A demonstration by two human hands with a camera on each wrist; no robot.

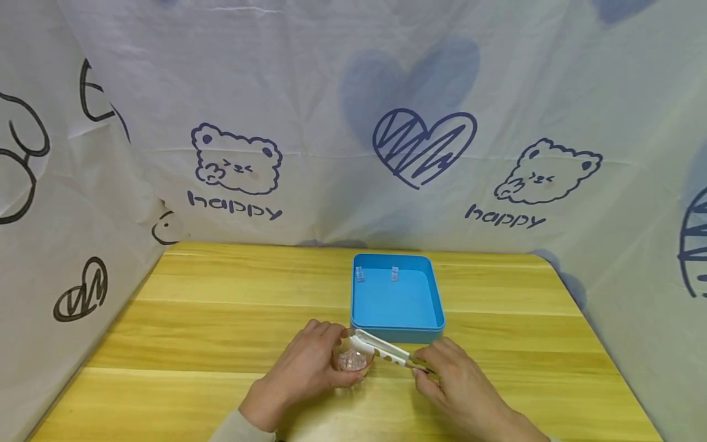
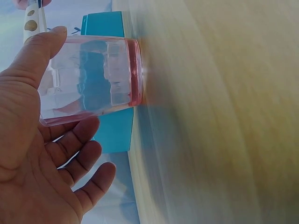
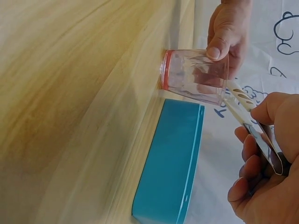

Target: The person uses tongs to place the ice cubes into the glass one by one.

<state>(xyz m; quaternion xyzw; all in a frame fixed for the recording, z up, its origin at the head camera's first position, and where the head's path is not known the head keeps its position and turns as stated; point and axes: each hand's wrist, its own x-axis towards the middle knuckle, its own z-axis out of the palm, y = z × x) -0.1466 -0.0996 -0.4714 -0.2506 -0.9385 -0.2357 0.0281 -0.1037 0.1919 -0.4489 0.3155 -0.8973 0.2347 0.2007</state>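
Observation:
A clear plastic cup with a pinkish-red base (image 3: 191,74) stands upright on the table, several clear pieces (image 1: 351,361) in its bottom. My left hand (image 1: 306,362) grips it near the rim between thumb and fingers, its other fingers spread behind in the left wrist view. In my right hand (image 1: 455,377) are tongs (image 1: 389,351) with white, brown-spotted arms and a metal bend, pinched between thumb and fingers. The tongs' white tips reach the cup's mouth. Just behind the cup, a blue square tray (image 1: 397,307) holds two small clear pieces at its far side.
Light wood-grain table (image 1: 243,331) extends around the tray and hands. White cloth (image 1: 320,123) with blue hearts, bear drawings and lettering hangs at the back and along both sides.

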